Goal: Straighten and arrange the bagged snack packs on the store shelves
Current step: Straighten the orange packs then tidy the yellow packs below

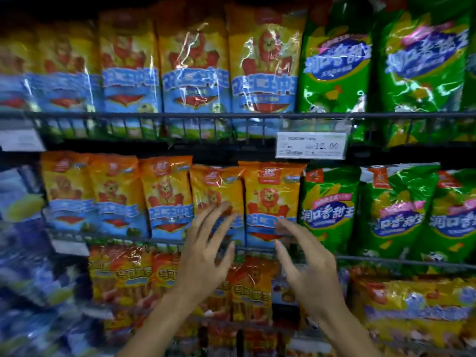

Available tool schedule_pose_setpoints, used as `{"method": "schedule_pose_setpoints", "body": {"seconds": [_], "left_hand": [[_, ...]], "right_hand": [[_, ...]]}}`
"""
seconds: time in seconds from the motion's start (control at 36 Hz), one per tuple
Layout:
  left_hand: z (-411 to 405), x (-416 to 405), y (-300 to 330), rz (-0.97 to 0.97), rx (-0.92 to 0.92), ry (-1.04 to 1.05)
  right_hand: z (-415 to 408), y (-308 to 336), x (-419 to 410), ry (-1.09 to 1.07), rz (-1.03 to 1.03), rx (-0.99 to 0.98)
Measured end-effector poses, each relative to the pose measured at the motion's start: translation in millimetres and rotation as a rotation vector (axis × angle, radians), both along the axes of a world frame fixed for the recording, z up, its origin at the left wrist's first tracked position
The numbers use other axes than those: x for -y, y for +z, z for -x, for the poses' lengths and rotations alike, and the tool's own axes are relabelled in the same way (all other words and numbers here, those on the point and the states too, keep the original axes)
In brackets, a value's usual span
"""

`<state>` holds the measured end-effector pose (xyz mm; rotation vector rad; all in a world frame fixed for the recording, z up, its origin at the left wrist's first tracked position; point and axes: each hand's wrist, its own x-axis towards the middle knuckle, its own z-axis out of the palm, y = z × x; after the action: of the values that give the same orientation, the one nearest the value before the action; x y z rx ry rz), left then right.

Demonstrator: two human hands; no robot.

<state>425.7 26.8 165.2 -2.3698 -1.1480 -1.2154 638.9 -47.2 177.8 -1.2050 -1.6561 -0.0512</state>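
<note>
Left hand (206,249) grip wide, right hand (306,258) grip wide, before orange packs (270,202), wire rail (257,249) between

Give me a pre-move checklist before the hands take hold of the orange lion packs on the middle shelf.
1. Left hand free, fingers spread: ok.
2. Right hand free, fingers loosely bent: ok.
3. Hands in front of the two orange lion packs: ok.
4. Packs upright: left one leans, not ok.
5. Wire rail holding the packs' bottoms: ok.
6. Fingertips already touching a pack: cannot tell.
</note>
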Motion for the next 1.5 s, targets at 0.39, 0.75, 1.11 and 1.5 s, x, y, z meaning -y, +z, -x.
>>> {"method": "schedule_pose_setpoints", "body": {"seconds": [0.39, 0.75, 1.11, 1.5], "left_hand": [[83, -32, -10, 0.019, 0.011, -0.17], [98, -35, 0, 0.133, 0.156, -0.299], [80, -31, 33, 0.361, 0.37, -0.259], [70, -44, 41, 0.35, 0.438, -0.319]], "right_hand": [[111, 2, -32, -0.343, 0.153, -0.118], [127, 19, -60, -0.459, 0.235, -0.143], [105, 8, -47, -0.208, 0.13, -0.475], [96, 12, -47, -0.154, 0.089, -0.458]]}}
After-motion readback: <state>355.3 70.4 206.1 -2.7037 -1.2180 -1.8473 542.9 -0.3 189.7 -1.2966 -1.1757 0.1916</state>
